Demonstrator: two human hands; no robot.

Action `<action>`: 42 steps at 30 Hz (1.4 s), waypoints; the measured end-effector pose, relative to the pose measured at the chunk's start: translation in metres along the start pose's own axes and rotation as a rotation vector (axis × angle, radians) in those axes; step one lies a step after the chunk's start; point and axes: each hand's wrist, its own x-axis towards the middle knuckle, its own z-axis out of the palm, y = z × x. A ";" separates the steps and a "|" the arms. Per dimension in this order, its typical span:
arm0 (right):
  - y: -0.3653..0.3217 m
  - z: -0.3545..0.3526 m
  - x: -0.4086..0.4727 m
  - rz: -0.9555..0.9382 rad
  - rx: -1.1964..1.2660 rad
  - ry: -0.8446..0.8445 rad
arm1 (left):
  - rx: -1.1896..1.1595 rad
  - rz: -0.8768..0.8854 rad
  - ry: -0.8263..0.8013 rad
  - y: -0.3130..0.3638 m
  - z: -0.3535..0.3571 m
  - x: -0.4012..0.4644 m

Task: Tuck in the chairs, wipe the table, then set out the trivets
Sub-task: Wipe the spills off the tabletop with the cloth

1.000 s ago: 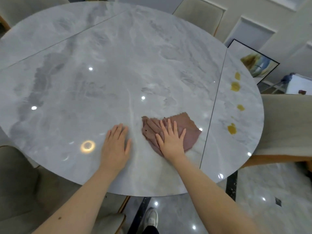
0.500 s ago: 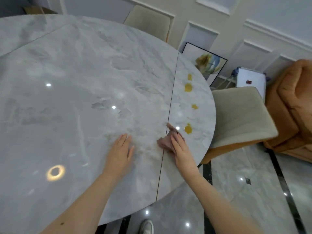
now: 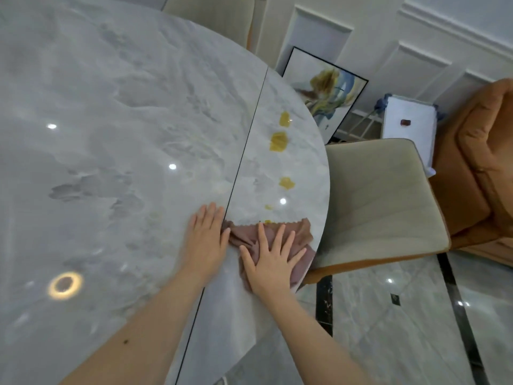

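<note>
A round grey marble table (image 3: 111, 162) fills the left of the head view. My right hand (image 3: 273, 262) lies flat, fingers spread, pressing a brown cloth (image 3: 299, 234) onto the table's right leaf by the rim. My left hand (image 3: 205, 240) rests flat on the table just left of the cloth, beside the leaf seam, holding nothing. Several yellow spills run up the right leaf, the biggest one (image 3: 279, 141) further off and a small one (image 3: 268, 221) at the cloth's far edge. A beige chair (image 3: 380, 195) stands pushed against the table's right side.
Another beige chair (image 3: 211, 12) stands at the far side of the table. A framed painting (image 3: 324, 93) leans on the panelled wall. A white box (image 3: 408, 126) and an orange-brown sofa (image 3: 483, 162) sit to the right. The floor (image 3: 402, 323) is glossy marble.
My right hand slid the cloth rightward across the seam onto the right leaf and spread flat on it. The cloth now covers the nearest yellow spill. My left hand followed right.
</note>
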 end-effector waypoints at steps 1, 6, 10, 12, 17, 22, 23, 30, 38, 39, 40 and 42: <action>0.001 -0.001 0.013 -0.004 -0.003 0.004 | 0.004 -0.025 0.006 0.003 0.004 0.010; 0.012 -0.016 0.083 -0.034 0.004 -0.007 | 0.080 -0.085 0.024 0.006 0.017 0.041; 0.028 -0.024 0.139 -0.036 0.018 0.007 | 0.149 -0.100 0.036 0.005 0.027 0.043; 0.027 -0.026 0.153 0.000 0.039 0.019 | 0.164 -0.099 0.056 0.004 0.028 0.043; 0.035 -0.026 0.108 -0.310 -0.021 -0.033 | 0.152 -0.063 0.066 0.003 0.025 0.043; 0.076 -0.028 0.078 -0.399 -0.079 -0.062 | 0.153 -0.062 0.065 0.004 0.025 0.042; 0.078 -0.028 0.088 -0.344 -0.077 -0.059 | 0.150 -0.062 0.064 0.004 0.026 0.042; 0.025 -0.025 0.150 -0.103 0.011 -0.021 | 0.043 -0.048 0.093 0.001 0.029 0.043; 0.075 -0.033 0.140 -0.358 -0.057 -0.028 | -0.216 -0.115 0.297 0.008 0.011 0.082; 0.075 -0.036 0.158 -0.278 -0.042 -0.022 | -0.206 -0.123 0.286 0.011 0.010 0.089; 0.071 -0.037 0.176 -0.210 -0.030 -0.016 | -0.190 -0.134 0.267 0.013 0.012 0.097; 0.049 -0.036 0.209 -0.148 -0.022 -0.006 | -0.181 -0.189 0.244 0.016 0.019 0.114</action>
